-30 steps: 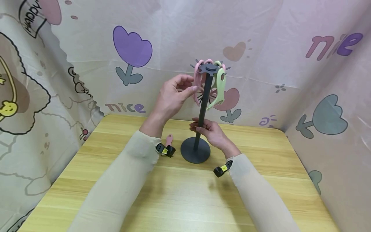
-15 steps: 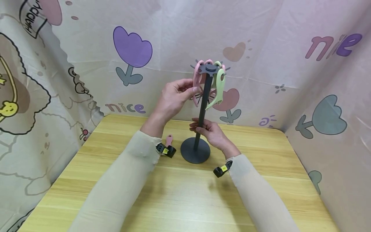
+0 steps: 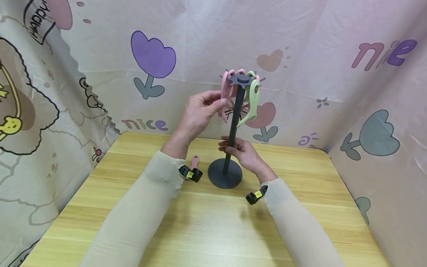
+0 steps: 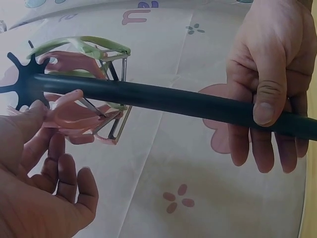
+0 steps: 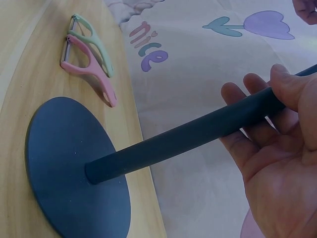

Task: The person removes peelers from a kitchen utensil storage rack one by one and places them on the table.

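Observation:
A dark stand (image 3: 237, 111) with a round base (image 3: 225, 173) rises from the table, its top ringed with hooks. Pink and green Y-shaped peelers hang there, among them a green peeler (image 3: 254, 98) on the right. At the left side of the top, my left hand (image 3: 199, 111) pinches a pink peeler (image 4: 69, 116) by its handle between thumb and fingers, close to a hook. Lower down, my right hand (image 3: 245, 152) holds the pole, thumb on one side and fingers on the other. Whether the pinched peeler's hole is on the hook cannot be made out.
Left of the base, a pink peeler (image 5: 89, 62) and a green peeler (image 5: 94, 37) lie side by side on the wooden table (image 3: 213, 222). In the head view the left wrist camera partly covers them. A printed curtain (image 3: 207, 44) hangs behind and at both sides.
The pinched pink peeler has shifted slightly left, outward from the stand's centre, and my left hand sits a little lower than at first. My right hand stays on the pole.

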A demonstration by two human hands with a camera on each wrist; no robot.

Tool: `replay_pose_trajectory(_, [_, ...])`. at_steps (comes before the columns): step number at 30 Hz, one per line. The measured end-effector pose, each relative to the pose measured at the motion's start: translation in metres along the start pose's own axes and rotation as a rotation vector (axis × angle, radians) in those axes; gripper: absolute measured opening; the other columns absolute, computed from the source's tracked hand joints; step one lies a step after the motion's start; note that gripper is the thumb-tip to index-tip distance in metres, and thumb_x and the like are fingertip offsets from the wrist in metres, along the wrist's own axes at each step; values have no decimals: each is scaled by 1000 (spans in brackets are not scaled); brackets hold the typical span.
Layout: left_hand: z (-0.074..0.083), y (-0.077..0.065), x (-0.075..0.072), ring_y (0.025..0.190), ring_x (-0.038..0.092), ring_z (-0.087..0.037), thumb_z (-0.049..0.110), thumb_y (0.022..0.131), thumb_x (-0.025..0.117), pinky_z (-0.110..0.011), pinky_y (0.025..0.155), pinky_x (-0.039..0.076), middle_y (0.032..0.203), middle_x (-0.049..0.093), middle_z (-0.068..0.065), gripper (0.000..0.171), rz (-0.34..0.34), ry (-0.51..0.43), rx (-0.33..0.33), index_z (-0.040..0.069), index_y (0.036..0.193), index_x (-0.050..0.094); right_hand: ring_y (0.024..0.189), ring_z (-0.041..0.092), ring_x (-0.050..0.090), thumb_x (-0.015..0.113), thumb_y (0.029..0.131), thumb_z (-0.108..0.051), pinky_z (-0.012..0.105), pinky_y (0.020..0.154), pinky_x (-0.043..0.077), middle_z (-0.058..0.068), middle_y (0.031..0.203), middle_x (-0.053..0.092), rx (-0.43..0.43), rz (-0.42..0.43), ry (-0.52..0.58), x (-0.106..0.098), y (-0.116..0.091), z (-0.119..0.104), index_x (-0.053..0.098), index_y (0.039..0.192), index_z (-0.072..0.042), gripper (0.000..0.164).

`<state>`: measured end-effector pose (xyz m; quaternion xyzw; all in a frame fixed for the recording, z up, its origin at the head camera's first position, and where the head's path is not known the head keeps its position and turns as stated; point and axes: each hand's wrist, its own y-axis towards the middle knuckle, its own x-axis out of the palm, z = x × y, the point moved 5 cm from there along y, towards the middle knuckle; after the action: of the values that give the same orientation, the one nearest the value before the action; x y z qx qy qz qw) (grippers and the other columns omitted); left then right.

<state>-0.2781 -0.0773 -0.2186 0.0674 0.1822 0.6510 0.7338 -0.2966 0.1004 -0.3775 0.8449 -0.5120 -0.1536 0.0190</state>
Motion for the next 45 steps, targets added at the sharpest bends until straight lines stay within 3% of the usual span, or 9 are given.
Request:
replay_pose_trajectory(9, [-3,-1,-2,116,66,-19,25,103,70,-38,111,49,119,73,-9,32,-9,-89,-20,10,132,74,125,35,69,58,107,-5,46,108,54,28,137,65,-6,2,-7,1,0,0,59,145,-1,38])
replay_pose_trajectory(14, [-3,0,-5,118,65,-20,23,103,71,-41,112,47,121,72,-11,32,3,-132,-24,7,131,74,124,32,70,57,108,-5,43,107,55,28,138,65,-8,6,-5,1,-1,1,58,146,-1,39])
replay_pose_trajectory(24, [-3,-3,-10,105,60,-19,18,103,71,-40,94,47,110,70,-5,29,8,-202,-32,5,128,73,126,33,69,58,108,-5,44,109,53,28,139,65,2,4,14,0,0,3,59,146,-2,38])
replay_pose_trajectory(28, [-3,-6,-13,104,60,-18,17,103,71,-41,94,46,109,70,-3,30,12,-235,-30,3,130,71,126,34,69,58,108,-5,44,109,53,28,139,64,2,6,18,0,0,3,58,146,-2,39])
replay_pose_trajectory(34, [-4,-10,-22,101,60,-17,16,102,71,-32,87,47,114,71,-5,30,38,-258,-13,2,128,71,126,33,69,57,108,-4,43,109,54,28,139,64,-7,4,15,1,1,3,58,147,-3,39])
replay_pose_trajectory(40, [-4,-15,-32,100,60,-16,14,103,70,-28,84,47,107,70,0,30,61,-273,3,1,129,70,125,31,70,57,108,-5,41,108,54,20,135,69,-18,15,2,1,0,2,58,146,-3,38])
replay_pose_trajectory(45, [-3,-19,-38,98,60,-16,12,102,71,-26,82,48,106,69,-1,31,74,-306,23,-2,129,69,125,35,69,58,107,-4,40,107,55,22,135,68,-25,16,7,1,-1,2,57,146,-1,39])
